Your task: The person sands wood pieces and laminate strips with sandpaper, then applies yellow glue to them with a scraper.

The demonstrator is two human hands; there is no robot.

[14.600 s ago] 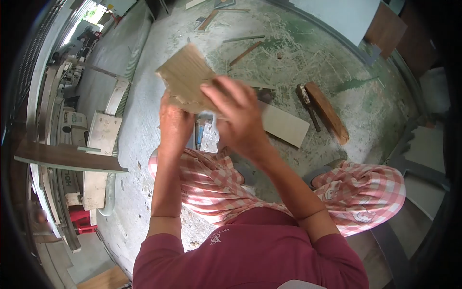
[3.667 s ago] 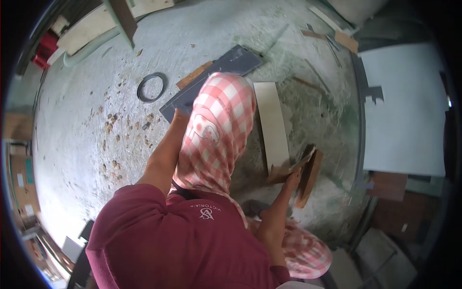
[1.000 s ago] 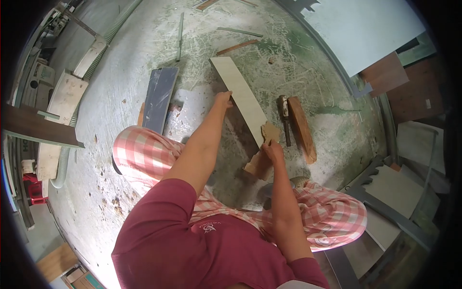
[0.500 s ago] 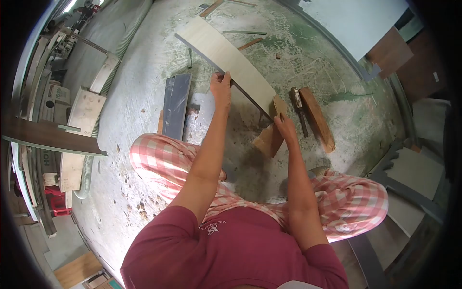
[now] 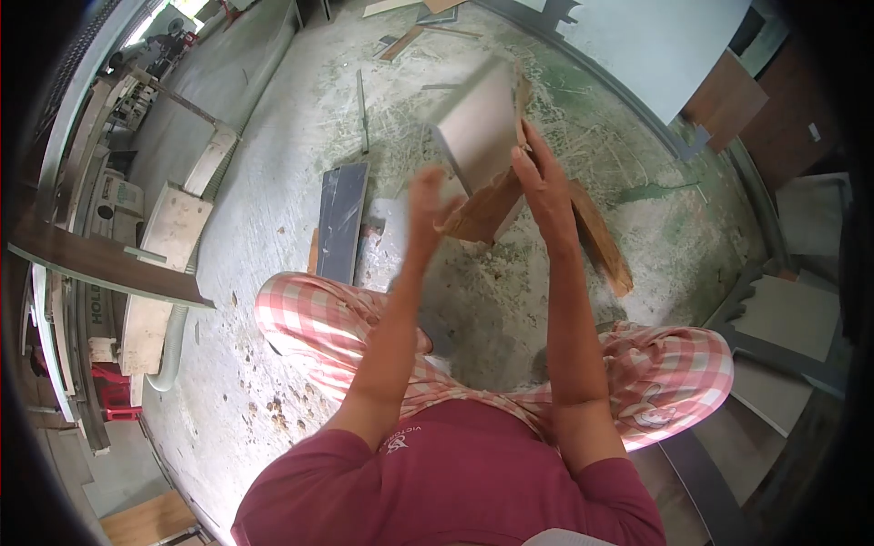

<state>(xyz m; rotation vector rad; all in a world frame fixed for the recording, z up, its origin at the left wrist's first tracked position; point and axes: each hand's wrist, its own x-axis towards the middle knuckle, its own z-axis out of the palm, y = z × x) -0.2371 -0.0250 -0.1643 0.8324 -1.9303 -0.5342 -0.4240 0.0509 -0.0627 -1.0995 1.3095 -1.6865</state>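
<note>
Gripping the board (image 5: 475, 127) at its right edge, the right hand (image 5: 544, 187) holds it off the floor, tilted, with a brown sheet (image 5: 482, 211) against its near end. The left hand (image 5: 424, 202) is blurred just left of the sheet; I cannot tell its grip. Both forearms reach up and far. A dark panel (image 5: 341, 223) lies on the floor to the left.

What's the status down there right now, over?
Right hand clamps brown sheet against pale board, held aloft. Left hand blurred beside it, grip unclear. Dark plank lies apart, below-left.
</note>
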